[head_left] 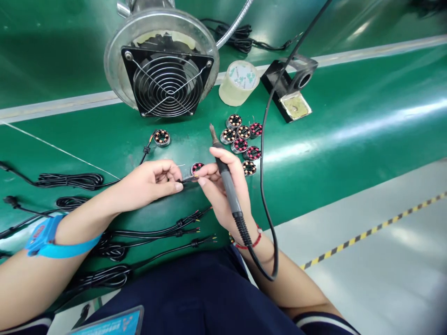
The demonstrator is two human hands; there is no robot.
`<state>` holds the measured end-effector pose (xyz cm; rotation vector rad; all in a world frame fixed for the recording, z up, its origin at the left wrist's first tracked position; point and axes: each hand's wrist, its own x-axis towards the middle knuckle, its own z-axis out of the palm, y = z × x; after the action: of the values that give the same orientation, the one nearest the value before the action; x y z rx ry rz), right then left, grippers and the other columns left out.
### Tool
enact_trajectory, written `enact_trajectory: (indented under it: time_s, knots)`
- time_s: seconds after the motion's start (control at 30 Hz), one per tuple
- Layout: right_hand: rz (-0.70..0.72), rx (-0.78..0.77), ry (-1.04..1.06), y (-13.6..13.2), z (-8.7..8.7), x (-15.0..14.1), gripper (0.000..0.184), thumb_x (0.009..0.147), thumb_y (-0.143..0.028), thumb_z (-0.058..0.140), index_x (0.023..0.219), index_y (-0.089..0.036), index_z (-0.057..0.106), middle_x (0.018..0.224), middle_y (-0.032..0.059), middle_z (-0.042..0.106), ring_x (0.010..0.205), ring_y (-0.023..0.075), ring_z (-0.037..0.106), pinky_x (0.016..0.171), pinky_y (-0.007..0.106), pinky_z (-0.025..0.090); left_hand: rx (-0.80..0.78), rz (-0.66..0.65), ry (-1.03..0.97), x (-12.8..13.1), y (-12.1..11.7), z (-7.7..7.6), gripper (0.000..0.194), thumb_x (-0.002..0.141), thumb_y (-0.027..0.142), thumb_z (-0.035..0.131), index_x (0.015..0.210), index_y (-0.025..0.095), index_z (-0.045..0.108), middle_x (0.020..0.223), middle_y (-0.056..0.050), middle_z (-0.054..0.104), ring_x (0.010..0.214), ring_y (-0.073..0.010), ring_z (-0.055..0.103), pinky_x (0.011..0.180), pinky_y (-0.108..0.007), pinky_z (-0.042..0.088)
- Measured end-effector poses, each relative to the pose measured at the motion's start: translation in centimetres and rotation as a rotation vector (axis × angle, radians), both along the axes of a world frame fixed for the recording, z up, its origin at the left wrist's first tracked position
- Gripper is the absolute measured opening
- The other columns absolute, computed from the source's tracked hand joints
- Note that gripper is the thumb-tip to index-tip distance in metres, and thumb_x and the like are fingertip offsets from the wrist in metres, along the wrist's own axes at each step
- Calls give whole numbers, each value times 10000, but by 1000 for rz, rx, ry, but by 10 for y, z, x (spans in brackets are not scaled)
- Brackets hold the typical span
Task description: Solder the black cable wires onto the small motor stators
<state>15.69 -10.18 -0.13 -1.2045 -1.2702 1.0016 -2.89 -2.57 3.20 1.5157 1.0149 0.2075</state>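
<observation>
My left hand [150, 181], with a blue wrist strap [66, 244], pinches the end of a black cable [188, 180]. My right hand [235, 190] has a soldering iron [227, 179] lying across it, its tip pointing up and away. Thumb and fingertips of that same hand meet the thin wire ends of the cable. Just behind the fingertips sits a small motor stator [197, 167] with red windings, partly hidden. Another stator [162, 137], with copper-coloured windings and wires attached, lies farther back on the green bench mat [314, 153].
Several stators [240, 145] are grouped right of centre. Behind them stand a tape roll [239, 83] and an iron stand [289, 90] with a sponge. A fan [167, 83] stands at the back. Coiled black cables [70, 180] lie left and in front; the iron's cord [266, 139] hangs across the right.
</observation>
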Motion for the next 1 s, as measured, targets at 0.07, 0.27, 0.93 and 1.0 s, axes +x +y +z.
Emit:
enact_trajectory:
  time_s: [0.07, 0.27, 0.93, 1.0]
  knots:
    - [-4, -13, 19, 1, -1, -1, 446, 928, -175, 583, 1330, -294, 430, 948, -8, 710, 889, 161, 734, 843, 372, 645, 59, -5, -5, 0, 0, 0, 284, 855, 447, 602, 868, 169, 659, 701, 7, 559, 647, -128, 473, 605, -248, 404]
    - [26, -43, 121, 5, -9, -4, 488, 919, -229, 634, 1342, -312, 406, 921, -36, 690, 777, 134, 701, 714, 313, 632, 249, -78, -11, 0, -4, -2, 452, 1008, 436, 388, 853, 160, 710, 808, -26, 642, 717, -142, 564, 706, -265, 437]
    - [62, 115, -51, 4, -12, -2, 437, 922, -115, 636, 1295, -300, 502, 897, -48, 717, 777, 112, 730, 713, 263, 630, -146, 77, -19, 10, -6, -3, 221, 806, 386, 632, 774, 168, 646, 636, 28, 538, 560, -93, 431, 521, -217, 340]
    - [24, 69, -96, 2, -12, 3, 394, 959, -131, 595, 1310, -299, 532, 929, -30, 751, 813, 124, 755, 745, 282, 645, -74, 133, 36, 12, -2, -8, 201, 778, 364, 618, 741, 168, 647, 620, 24, 517, 566, -98, 411, 528, -225, 329]
